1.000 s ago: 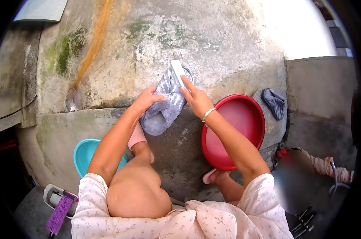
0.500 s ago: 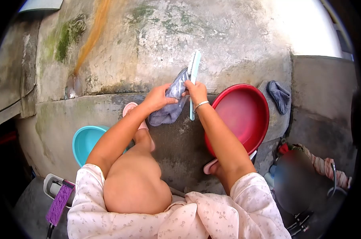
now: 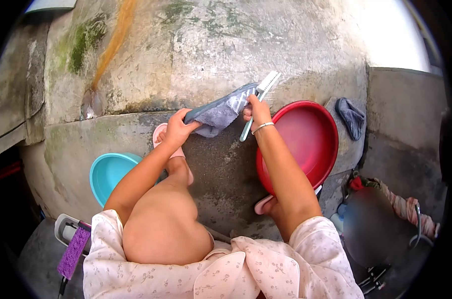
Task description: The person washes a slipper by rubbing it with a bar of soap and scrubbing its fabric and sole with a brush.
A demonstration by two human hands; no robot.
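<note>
A grey fluffy slipper point(image 3: 217, 118) with a striped part is turned on its side between my hands, its dark sole edge facing up and away. My left hand point(image 3: 180, 128) grips its heel end. My right hand point(image 3: 258, 112) is closed round a pale blue-green brush point(image 3: 267, 85), bristle end up beyond the slipper's toe, handle tip sticking out below; some fingers are at the toe end. Another slipper point(image 3: 350, 118) of similar grey lies on the ledge at the right.
A red basin point(image 3: 333, 144) stands right of my right forearm, and a turquoise basin point(image 3: 97, 174) sits left of my left forearm. A purple mop head point(image 3: 74, 252) is at the lower left. A stained concrete wall point(image 3: 211, 45) rises ahead.
The slipper has turned from upright to sideways, its toe now pointing up and right. My left hand has moved from its side to its heel. The brush has left the slipper's top and tilted right.
</note>
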